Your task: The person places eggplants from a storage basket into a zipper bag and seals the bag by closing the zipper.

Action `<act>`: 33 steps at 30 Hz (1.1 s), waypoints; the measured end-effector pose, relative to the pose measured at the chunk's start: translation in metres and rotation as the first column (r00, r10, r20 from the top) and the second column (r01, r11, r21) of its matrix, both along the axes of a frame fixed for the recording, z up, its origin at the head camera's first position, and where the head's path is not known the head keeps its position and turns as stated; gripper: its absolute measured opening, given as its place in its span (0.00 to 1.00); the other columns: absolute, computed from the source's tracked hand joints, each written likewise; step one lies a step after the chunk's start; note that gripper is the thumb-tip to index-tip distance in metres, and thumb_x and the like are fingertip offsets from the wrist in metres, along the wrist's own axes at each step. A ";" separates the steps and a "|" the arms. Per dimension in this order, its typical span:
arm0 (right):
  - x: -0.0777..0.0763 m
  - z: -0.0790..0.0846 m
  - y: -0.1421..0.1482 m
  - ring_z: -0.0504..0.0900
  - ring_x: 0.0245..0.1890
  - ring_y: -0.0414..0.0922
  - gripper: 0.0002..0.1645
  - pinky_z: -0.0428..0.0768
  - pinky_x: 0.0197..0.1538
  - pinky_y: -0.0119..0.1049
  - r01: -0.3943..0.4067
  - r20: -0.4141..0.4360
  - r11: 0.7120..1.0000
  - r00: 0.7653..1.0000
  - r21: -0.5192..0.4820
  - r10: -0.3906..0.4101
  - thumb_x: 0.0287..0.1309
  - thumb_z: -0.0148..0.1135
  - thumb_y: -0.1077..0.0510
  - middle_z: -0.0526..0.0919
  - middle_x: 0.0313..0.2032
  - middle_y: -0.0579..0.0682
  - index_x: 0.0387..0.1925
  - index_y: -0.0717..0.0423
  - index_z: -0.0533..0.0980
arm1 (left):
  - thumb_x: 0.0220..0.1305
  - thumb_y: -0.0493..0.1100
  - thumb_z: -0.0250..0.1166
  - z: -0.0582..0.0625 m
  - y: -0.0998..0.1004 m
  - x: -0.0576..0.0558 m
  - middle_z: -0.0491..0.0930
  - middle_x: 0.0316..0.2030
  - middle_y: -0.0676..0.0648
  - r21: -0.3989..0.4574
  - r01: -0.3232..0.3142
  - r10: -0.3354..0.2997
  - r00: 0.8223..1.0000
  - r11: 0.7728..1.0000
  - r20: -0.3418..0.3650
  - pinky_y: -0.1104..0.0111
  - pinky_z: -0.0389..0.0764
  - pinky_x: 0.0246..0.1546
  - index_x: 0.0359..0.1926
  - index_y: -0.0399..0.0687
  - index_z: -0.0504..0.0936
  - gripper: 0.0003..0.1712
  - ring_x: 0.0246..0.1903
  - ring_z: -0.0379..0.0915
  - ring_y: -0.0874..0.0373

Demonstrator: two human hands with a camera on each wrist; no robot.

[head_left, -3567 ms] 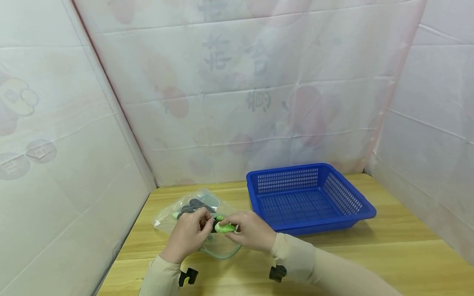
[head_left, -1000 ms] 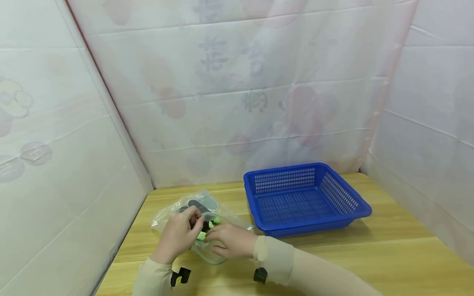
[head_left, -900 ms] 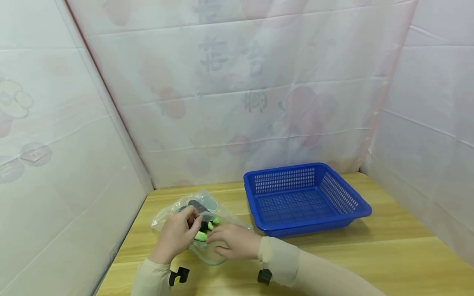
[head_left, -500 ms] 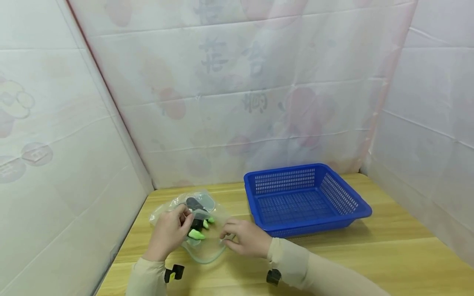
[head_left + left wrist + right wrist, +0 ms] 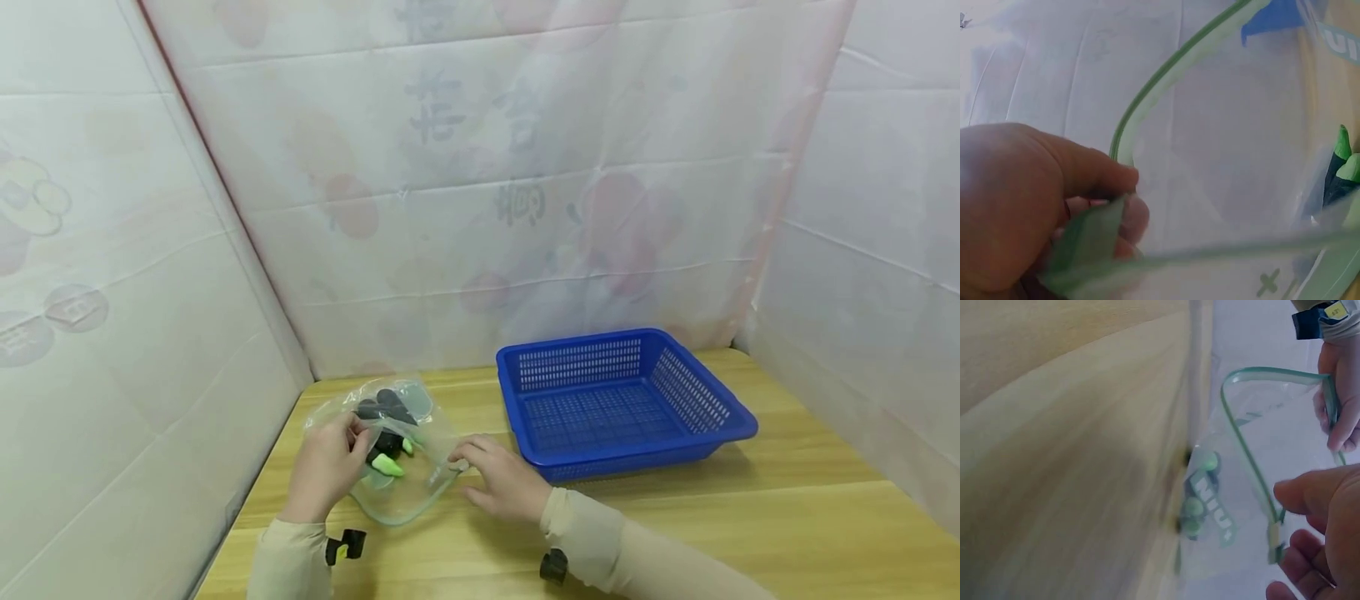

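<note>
My left hand (image 5: 324,467) pinches the green-edged rim of a clear zip bag (image 5: 408,498), drawing its mouth wide. Several eggplants (image 5: 388,464), dark with green caps, lie inside. The left wrist view has two green caps (image 5: 1343,145) beyond the rim. On the bag's other side is my right hand (image 5: 506,479), with relaxed fingers touching the corner; its thumb stands apart. Close by these fingertips sits the zip slider (image 5: 1274,537) in the right wrist view. The bag and its film partly cover the eggplants' dark bodies.
A blue perforated basket (image 5: 517,367) stands at the back right of the wooden table (image 5: 675,517). White printed sheets (image 5: 465,208) enclose the table at the back and both sides.
My right hand held an eggplant by its green end 3.6 seconds ago. It let go inside the bag, then moved right to the bag's corner. My left hand shifted left, and the mouth widened.
</note>
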State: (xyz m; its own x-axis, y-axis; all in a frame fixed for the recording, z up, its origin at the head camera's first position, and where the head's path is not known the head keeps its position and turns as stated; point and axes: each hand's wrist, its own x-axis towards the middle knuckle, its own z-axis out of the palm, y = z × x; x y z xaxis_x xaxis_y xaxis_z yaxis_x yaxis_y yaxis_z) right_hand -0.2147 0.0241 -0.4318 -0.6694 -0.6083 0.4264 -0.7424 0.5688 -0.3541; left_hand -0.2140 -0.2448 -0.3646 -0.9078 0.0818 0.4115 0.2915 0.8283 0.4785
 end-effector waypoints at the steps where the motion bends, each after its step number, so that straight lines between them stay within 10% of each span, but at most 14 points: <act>1: -0.001 -0.002 0.000 0.75 0.54 0.40 0.25 0.75 0.55 0.34 0.011 0.013 1.000 1.000 -0.005 -0.011 0.52 0.70 0.60 0.76 0.53 0.43 0.52 0.50 0.74 | 0.62 0.38 0.62 0.000 -0.001 0.000 0.75 0.19 0.52 -0.004 -0.018 0.018 1.000 1.000 0.006 0.67 0.70 0.18 0.29 0.44 0.79 0.05 0.16 0.67 0.62; 14: -0.020 -0.023 -0.006 0.78 0.35 0.35 0.09 0.78 0.40 0.31 0.164 0.097 0.969 0.984 -0.185 -0.148 0.51 0.68 0.66 0.82 0.36 0.39 0.34 0.49 0.82 | 0.60 0.41 0.61 0.004 -0.008 0.003 0.70 0.17 0.51 -0.031 -0.099 0.100 0.995 0.995 0.021 0.66 0.64 0.18 0.25 0.48 0.74 0.08 0.15 0.63 0.58; 27: -0.027 -0.029 -0.007 0.77 0.28 0.30 0.08 0.77 0.31 0.26 0.088 0.097 0.943 0.994 -0.320 -0.060 0.52 0.69 0.64 0.82 0.28 0.37 0.29 0.47 0.83 | 0.55 0.35 0.59 0.009 0.000 0.007 0.78 0.28 0.45 -0.042 -0.107 0.109 0.992 0.993 0.065 0.61 0.71 0.23 0.37 0.39 0.79 0.08 0.22 0.69 0.54; 33: -0.028 -0.032 -0.007 0.76 0.26 0.30 0.08 0.76 0.30 0.27 0.073 0.139 0.933 0.990 -0.353 -0.025 0.52 0.69 0.65 0.82 0.27 0.36 0.29 0.47 0.83 | 0.50 0.32 0.61 0.004 0.020 0.010 0.79 0.35 0.42 -0.102 -0.061 0.056 0.997 0.993 -0.053 0.58 0.75 0.31 0.37 0.38 0.80 0.10 0.31 0.73 0.50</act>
State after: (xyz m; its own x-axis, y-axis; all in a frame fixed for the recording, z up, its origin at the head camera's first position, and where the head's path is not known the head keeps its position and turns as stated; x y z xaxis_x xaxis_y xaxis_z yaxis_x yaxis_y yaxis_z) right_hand -0.2426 0.0173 -0.4637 -0.7586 -0.3975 0.5163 -0.6508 0.4221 -0.6311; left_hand -0.2039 -0.2252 -0.3602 -0.8906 0.0739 0.4488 0.2628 0.8890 0.3751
